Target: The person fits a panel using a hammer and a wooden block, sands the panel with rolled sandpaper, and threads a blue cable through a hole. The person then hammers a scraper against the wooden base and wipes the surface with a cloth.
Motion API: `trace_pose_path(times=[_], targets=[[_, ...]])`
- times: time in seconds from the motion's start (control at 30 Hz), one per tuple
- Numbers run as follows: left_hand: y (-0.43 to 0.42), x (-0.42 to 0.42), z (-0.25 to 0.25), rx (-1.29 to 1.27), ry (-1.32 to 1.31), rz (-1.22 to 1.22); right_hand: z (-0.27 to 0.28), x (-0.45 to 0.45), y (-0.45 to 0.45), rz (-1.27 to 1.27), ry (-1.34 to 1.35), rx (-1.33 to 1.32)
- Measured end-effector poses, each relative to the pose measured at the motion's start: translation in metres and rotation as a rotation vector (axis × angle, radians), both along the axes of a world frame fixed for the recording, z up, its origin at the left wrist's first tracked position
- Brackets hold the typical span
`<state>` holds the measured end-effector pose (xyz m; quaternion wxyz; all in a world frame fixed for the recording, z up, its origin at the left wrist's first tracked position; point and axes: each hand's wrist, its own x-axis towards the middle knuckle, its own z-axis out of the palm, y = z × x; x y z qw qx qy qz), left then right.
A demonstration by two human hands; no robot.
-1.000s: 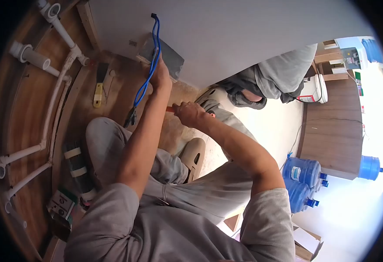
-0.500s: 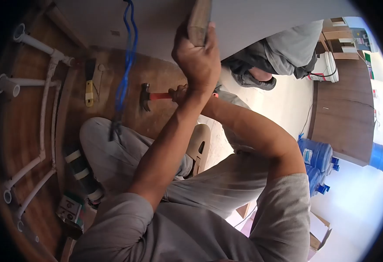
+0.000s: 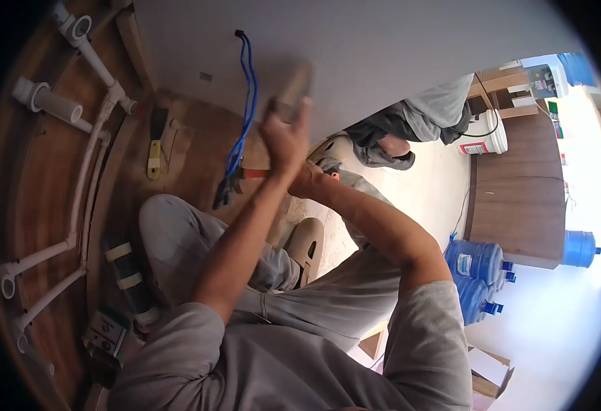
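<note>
My left hand point(image 3: 287, 140) is closed around a short wooden block point(image 3: 295, 89), which is blurred and held up in front of a pale grey panel point(image 3: 383, 55). Just below it, my right hand point(image 3: 304, 181) grips a claw hammer point(image 3: 254, 174) by its red handle. The hammer's head points left, and my left forearm crosses in front of part of the handle. A blue cord point(image 3: 251, 89) hangs down the panel, its lower end overlapping the hammer head.
White pipes point(image 3: 74, 185) run along the wooden side at left. A putty knife point(image 3: 154, 144) lies on the wooden surface near a dark roll point(image 3: 130, 281). Another person's leg point(image 3: 437, 109) shows beyond the panel. Blue water jugs point(image 3: 475, 260) and a white bucket point(image 3: 485, 133) stand at right.
The wooden block and my left hand have moved down and slightly left in view. The hammer has dropped lower too, its head now behind the cord's end. The whole view has shifted.
</note>
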<state>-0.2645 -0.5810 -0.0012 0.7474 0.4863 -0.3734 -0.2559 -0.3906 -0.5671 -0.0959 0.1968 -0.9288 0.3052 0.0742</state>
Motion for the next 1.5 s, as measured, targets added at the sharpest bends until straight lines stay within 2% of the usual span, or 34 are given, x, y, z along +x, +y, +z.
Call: trace_pose_path(times=[0.03,0.07,0.13,0.23,0.33,0.43,0.5,0.57,0.67,0.7,0.73,0.83,0.9,0.97,1.03,1.1,1.2,1.3,1.33,1.37,1.43,1.5], targets=[[-0.012,0.015,-0.001,-0.050,-0.013,0.128,0.041,0.022,0.006,-0.049,0.425,0.058],[-0.020,0.023,0.004,-0.018,0.033,0.153,0.038,0.023,0.009,-0.085,0.491,0.040],[-0.037,0.033,0.015,0.038,0.122,0.210,0.033,0.023,0.010,-0.078,0.469,0.063],[-0.042,0.023,0.022,-0.049,0.190,0.192,0.047,0.025,0.002,-0.065,0.499,0.081],[-0.029,0.008,0.050,0.002,0.139,0.162,0.041,0.026,0.000,-0.004,0.606,0.119],[-0.035,-0.021,0.060,-0.107,0.145,0.196,0.018,-0.012,0.004,0.096,0.179,-0.045],[-0.027,-0.048,0.064,0.023,-0.028,0.065,0.019,0.030,0.011,-0.630,0.448,0.182],[-0.019,-0.076,0.079,-0.119,-0.312,0.191,0.037,0.025,0.014,-0.322,0.382,0.042],[0.000,-0.070,0.081,-0.204,-0.501,0.017,0.001,0.013,0.016,-0.394,0.327,0.058],[0.007,-0.067,0.068,-0.183,-0.529,-0.062,-0.002,0.011,0.018,-0.442,0.323,0.057],[0.013,-0.063,0.051,-0.168,-0.556,-0.140,0.027,0.016,0.016,-0.452,0.267,0.237],[0.046,-0.022,-0.003,-0.130,-0.637,-0.233,-0.006,-0.018,0.002,-0.077,0.045,0.042],[0.064,0.012,-0.033,0.014,-0.527,-0.277,-0.031,-0.038,0.001,0.152,-0.100,-0.084],[0.081,0.046,-0.022,0.481,-0.057,-0.405,0.013,0.001,0.007,-0.068,0.414,0.081],[0.080,0.069,-0.036,0.517,-0.058,-0.194,0.009,0.006,0.009,-0.197,0.307,0.136],[0.069,0.092,-0.035,0.808,-0.112,-0.043,-0.016,0.004,0.016,-0.255,0.219,0.102],[0.046,0.133,-0.122,0.395,0.148,-0.047,-0.037,0.004,0.027,-0.262,0.131,0.198],[0.031,0.145,-0.127,0.478,0.323,0.064,-0.036,0.012,0.038,-0.235,0.145,0.217],[0.017,0.151,-0.159,0.550,0.398,0.111,-0.032,0.016,0.040,-0.212,0.157,0.211],[0.011,0.159,-0.160,0.602,0.458,0.087,-0.030,0.020,0.041,-0.169,0.148,0.184],[0.002,0.157,-0.162,0.705,0.589,0.024,-0.028,0.019,0.045,-0.093,0.138,0.128],[-0.002,0.161,-0.197,0.673,0.940,-0.288,-0.038,0.011,0.044,-0.006,0.186,0.042]])
